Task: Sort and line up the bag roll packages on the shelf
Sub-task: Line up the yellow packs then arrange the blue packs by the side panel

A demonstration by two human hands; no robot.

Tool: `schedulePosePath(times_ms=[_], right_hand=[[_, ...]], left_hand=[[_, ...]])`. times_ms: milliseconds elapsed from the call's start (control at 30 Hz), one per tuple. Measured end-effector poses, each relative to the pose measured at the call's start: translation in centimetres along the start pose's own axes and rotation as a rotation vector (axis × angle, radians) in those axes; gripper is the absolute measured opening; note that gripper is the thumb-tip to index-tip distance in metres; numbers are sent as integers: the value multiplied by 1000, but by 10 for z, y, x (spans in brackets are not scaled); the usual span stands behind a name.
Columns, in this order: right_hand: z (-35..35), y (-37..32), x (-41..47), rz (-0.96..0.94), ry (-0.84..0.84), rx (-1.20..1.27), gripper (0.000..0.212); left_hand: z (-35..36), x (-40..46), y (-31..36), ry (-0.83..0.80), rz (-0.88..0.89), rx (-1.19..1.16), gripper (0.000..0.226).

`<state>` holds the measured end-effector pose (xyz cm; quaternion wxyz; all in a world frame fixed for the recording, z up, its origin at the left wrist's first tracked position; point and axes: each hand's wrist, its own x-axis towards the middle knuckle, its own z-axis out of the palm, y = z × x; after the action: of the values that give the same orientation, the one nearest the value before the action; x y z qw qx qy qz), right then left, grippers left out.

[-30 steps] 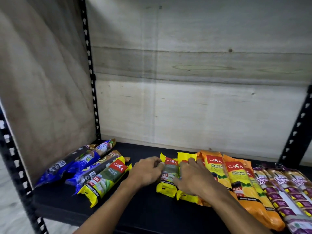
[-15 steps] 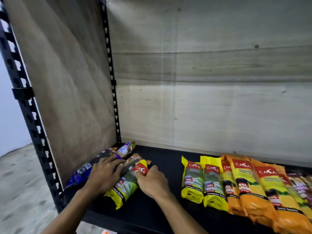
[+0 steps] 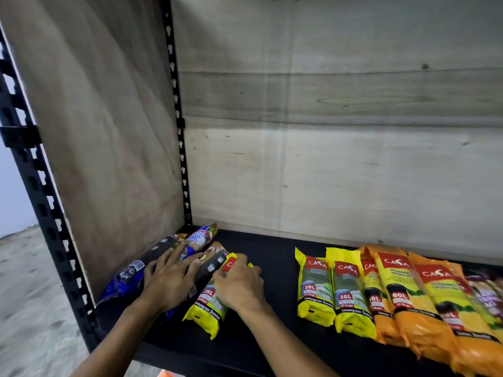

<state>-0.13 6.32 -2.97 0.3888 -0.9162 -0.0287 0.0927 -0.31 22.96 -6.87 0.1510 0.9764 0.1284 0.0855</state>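
my hands have left the tidy row on the right and come over to the jumbled pile in the shelf's left corner, so the right side now reads as done for the moment and the sorting has moved to the stragglers. my right hand [image 3: 239, 287] is curled down over the upper half of a lone yellow plastic bag roll package with a red label and "25l" mark [image 3: 208, 308], fingers wrapped round its top edge; it lies slanted on the black shelf board [image 3: 272, 268], well apart from its kin. my left hand [image 3: 168, 281] lies flat with fingers spread, pressing on the heap of dark blue and black printed packages [image 3: 130, 276] against the plywood side wall [image 3: 103, 148], holding nothing closed. i judge the next step is to lift the slanted yellow one free while the left hand pins the rest, then set it beside the matching pair. counting: three yellow 25l packages in all, one under my right hand and two upright in line [image 3: 315, 287]; next to those, at least three orange 60l packages [image 3: 402, 297], perhaps four with overlap; purple ones [image 3: 487, 292] at the far right edge, too blurred and cropped to count; in the corner heap i make out about three or four, overlapping too much to be sure.
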Motion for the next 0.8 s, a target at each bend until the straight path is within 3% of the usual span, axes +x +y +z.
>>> schedulePosePath(times_ms=[100,500,800], right_hand=[[-15,4,5,-15,25,-110,51],[-49,30,27,-56,140,-491,39],[-58,38,33,-31,150,-549,46]], left_hand=[[0,0,0,-5,0,-5,47],[-2,0,2,-32,-9,8,49],[-3,-2,3,-34,-20,-2,53]])
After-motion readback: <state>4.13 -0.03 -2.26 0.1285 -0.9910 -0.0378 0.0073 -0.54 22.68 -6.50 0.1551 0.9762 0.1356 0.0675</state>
